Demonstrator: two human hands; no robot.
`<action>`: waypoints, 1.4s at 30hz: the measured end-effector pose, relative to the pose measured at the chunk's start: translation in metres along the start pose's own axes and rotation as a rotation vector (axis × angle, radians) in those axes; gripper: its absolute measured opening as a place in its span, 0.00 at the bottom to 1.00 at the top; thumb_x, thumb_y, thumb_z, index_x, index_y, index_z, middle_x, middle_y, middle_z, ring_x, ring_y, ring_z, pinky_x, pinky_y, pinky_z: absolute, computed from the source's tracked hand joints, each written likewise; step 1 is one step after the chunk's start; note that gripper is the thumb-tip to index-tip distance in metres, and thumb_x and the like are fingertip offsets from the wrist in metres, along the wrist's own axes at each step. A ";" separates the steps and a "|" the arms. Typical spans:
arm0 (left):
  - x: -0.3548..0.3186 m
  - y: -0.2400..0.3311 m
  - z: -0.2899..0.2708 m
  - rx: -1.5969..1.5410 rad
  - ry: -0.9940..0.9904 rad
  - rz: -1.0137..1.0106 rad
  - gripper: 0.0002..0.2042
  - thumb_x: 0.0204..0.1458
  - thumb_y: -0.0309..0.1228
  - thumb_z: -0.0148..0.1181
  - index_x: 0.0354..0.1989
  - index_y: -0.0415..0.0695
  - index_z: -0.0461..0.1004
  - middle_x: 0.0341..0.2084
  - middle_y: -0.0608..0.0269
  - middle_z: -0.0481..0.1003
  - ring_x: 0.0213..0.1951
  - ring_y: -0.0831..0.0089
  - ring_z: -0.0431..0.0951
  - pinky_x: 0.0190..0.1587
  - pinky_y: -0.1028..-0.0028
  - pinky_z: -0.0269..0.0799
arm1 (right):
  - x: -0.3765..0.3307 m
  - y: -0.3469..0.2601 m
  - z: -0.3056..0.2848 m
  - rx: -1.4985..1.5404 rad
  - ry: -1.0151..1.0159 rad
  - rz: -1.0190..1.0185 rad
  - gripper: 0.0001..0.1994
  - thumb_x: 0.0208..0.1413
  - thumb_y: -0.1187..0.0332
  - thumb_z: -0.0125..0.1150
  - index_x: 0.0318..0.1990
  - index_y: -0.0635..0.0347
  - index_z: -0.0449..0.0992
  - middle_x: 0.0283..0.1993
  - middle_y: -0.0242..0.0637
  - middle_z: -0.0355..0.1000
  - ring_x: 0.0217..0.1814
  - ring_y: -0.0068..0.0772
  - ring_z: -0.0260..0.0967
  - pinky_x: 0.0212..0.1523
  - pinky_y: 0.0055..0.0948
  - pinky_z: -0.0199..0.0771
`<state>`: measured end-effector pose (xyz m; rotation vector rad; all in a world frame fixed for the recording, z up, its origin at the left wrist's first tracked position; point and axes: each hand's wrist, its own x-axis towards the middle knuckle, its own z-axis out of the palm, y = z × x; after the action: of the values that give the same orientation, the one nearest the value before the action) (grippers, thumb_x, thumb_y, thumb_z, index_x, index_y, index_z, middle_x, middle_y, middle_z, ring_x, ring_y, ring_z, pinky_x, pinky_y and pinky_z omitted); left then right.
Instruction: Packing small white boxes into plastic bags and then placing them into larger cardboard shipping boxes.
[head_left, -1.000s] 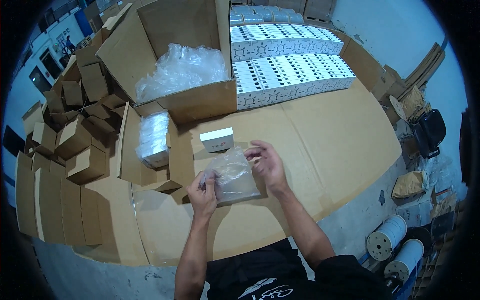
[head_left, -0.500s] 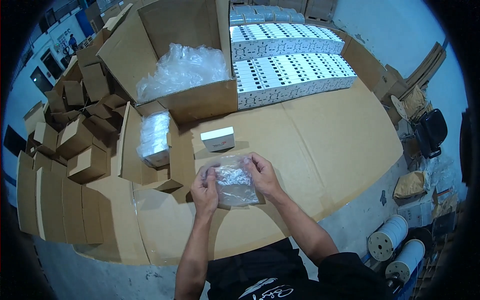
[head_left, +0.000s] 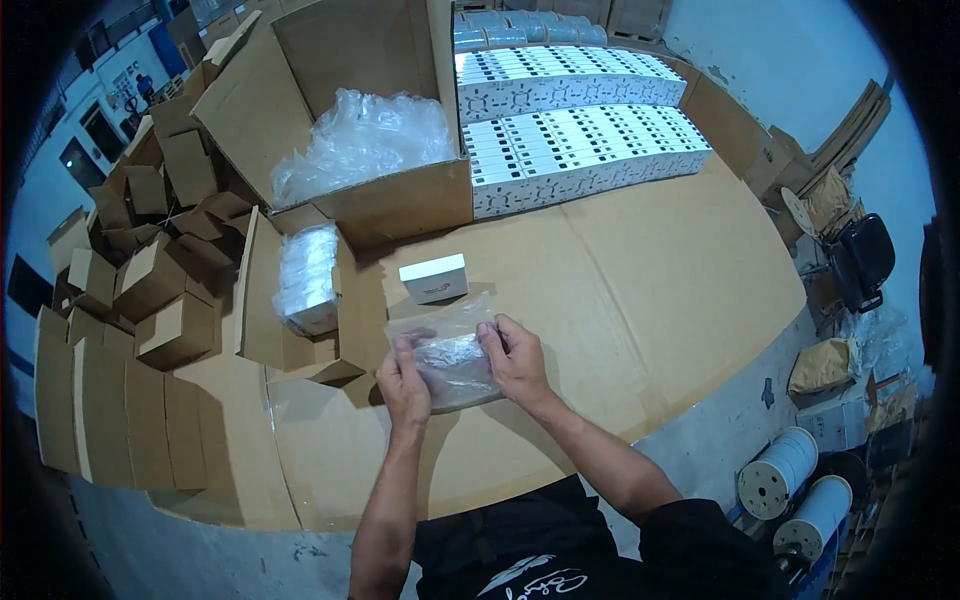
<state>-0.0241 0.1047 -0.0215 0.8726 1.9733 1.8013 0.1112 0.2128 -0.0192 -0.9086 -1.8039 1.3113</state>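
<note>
Between my two hands, low over the cardboard-covered table, is a clear plastic bag (head_left: 452,375), crinkled and shiny across its middle. My left hand (head_left: 405,386) pinches its left side with the thumb on top. My right hand (head_left: 518,361) grips its right side, fingers curled. Whether anything lies inside the bag I cannot tell. Just beyond it a small white box (head_left: 434,280) stands on the table. To the left, an open cardboard carton (head_left: 355,318) holds several plastic-wrapped white boxes (head_left: 308,275) in a row.
A large open carton (head_left: 420,205) full of loose plastic bags (head_left: 372,135) stands at the back. Beside it, white boxes (head_left: 590,150) are stacked in long rows. Several empty cartons (head_left: 175,325) crowd the left side. Cable spools (head_left: 778,472) and a black chair (head_left: 862,262) are at the right.
The plastic bag has turned in my hands, and its far edge now stands up higher toward the white box. Both hands have shifted slightly to the left.
</note>
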 end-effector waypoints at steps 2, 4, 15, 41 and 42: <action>0.006 -0.001 -0.005 -0.534 0.070 -0.310 0.20 0.71 0.42 0.49 0.46 0.35 0.78 0.37 0.63 0.79 0.40 0.76 0.77 0.43 0.74 0.74 | -0.001 -0.005 -0.001 0.011 0.021 0.004 0.14 0.69 0.63 0.58 0.36 0.65 0.75 0.21 0.36 0.68 0.24 0.22 0.64 0.27 0.30 0.66; 0.012 -0.005 -0.008 -0.618 0.077 -0.205 0.21 0.70 0.44 0.51 0.51 0.35 0.75 0.43 0.59 0.79 0.47 0.74 0.77 0.50 0.70 0.75 | -0.001 -0.007 -0.001 0.022 0.043 0.009 0.14 0.68 0.63 0.57 0.34 0.66 0.75 0.20 0.38 0.67 0.24 0.24 0.64 0.27 0.31 0.66; 0.005 0.017 -0.013 -0.163 -0.400 -0.279 0.24 0.51 0.23 0.73 0.56 0.37 0.73 0.44 0.59 0.81 0.45 0.72 0.82 0.49 0.70 0.79 | 0.015 0.005 -0.012 0.401 -0.122 0.137 0.09 0.68 0.65 0.60 0.41 0.63 0.79 0.32 0.27 0.75 0.31 0.16 0.67 0.33 0.21 0.68; 0.011 0.002 -0.007 0.043 -0.221 -0.080 0.21 0.48 0.30 0.76 0.50 0.40 0.76 0.40 0.57 0.82 0.43 0.68 0.82 0.49 0.67 0.78 | 0.056 -0.082 -0.032 -0.611 -0.511 -0.665 0.11 0.52 0.71 0.67 0.44 0.57 0.80 0.39 0.36 0.80 0.42 0.38 0.75 0.54 0.36 0.65; 0.011 0.000 -0.008 0.045 -0.218 -0.082 0.21 0.48 0.30 0.76 0.50 0.40 0.76 0.40 0.57 0.82 0.43 0.68 0.82 0.49 0.67 0.78 | 0.058 -0.087 -0.031 -0.608 -0.514 -0.666 0.11 0.52 0.71 0.67 0.44 0.57 0.80 0.39 0.36 0.80 0.42 0.38 0.75 0.54 0.36 0.65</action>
<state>-0.0372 0.1051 -0.0187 0.9446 1.8883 1.5515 0.0984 0.2567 0.0798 -0.1758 -2.6708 0.5893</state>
